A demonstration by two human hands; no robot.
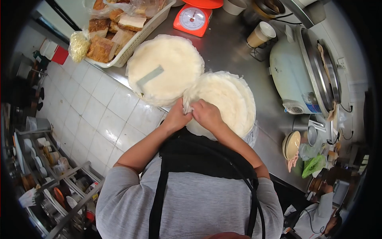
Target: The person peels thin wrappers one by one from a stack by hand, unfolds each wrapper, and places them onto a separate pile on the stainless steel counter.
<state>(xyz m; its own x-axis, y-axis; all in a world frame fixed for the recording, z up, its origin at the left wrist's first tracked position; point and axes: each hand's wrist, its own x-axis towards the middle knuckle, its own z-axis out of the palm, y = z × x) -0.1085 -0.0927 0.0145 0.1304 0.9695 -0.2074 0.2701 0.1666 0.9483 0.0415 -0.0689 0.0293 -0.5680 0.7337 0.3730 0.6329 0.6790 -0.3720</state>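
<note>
Two piles of thin, round, pale dough sheets lie side by side on the steel counter. My left hand [176, 116] and my right hand [207, 114] meet at the near left edge of the right pile [229, 101]. Both have their fingers closed on the gathered edge of a thin dough sheet [188, 104], which is pulled up in a crumpled fold. Just beyond my left hand is the left pile [171, 59], with a flat grey-green strip [150, 76] lying across it. The fingertips are partly hidden by the fold.
A white plastic basket [137, 39] holds brown-crusted chunks. At the back stands a red dial scale [192, 19]. A paper cup [260, 34] and a large round cooker [292, 71] stand on the steel counter [234, 51]. Another person [318, 213] is at the lower right.
</note>
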